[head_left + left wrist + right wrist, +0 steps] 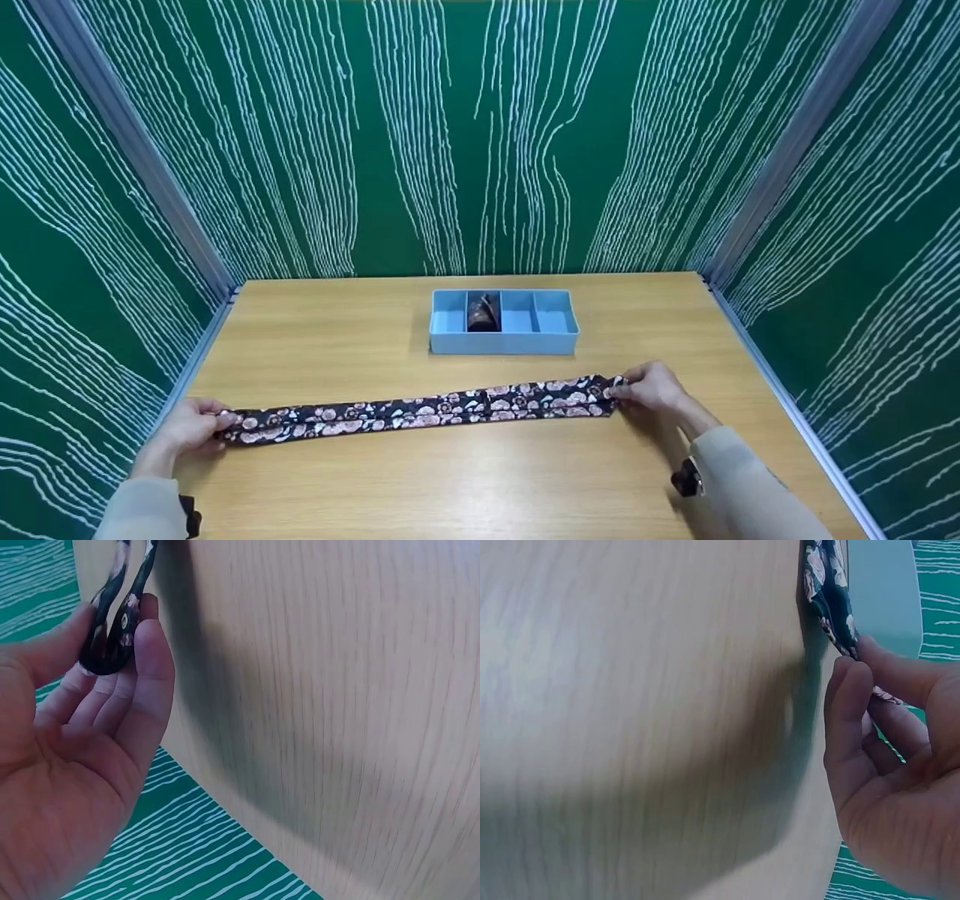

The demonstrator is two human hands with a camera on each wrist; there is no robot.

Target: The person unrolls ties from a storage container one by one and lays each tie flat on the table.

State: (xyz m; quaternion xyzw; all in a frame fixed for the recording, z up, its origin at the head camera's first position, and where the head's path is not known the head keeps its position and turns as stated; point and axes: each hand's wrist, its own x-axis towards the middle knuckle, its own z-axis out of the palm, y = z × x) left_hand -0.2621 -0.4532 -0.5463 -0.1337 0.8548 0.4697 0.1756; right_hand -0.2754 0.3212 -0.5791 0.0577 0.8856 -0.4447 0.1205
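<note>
A dark necktie (pixel 420 414) with pink and white flowers stretches across the front of the table, doubled lengthwise into two layers. At its left end my left hand (pixel 182 429) pinches the folded loop (pixel 105 664) between thumb and fingers. My right hand (pixel 656 386) grips the wider right end; in the right wrist view, thumb and forefinger pinch the cloth (pixel 831 592). Behind the tie stands a light blue divided box (pixel 502 343), and a dark rolled item (pixel 483 313) sits in its second compartment from the left.
The wooden table (pixel 330 330) is bounded by green walls (pixel 405 150) with white wavy lines. Grey metal posts (pixel 795 142) stand at the back corners. Black wrist devices (pixel 685 478) sit at both sleeves.
</note>
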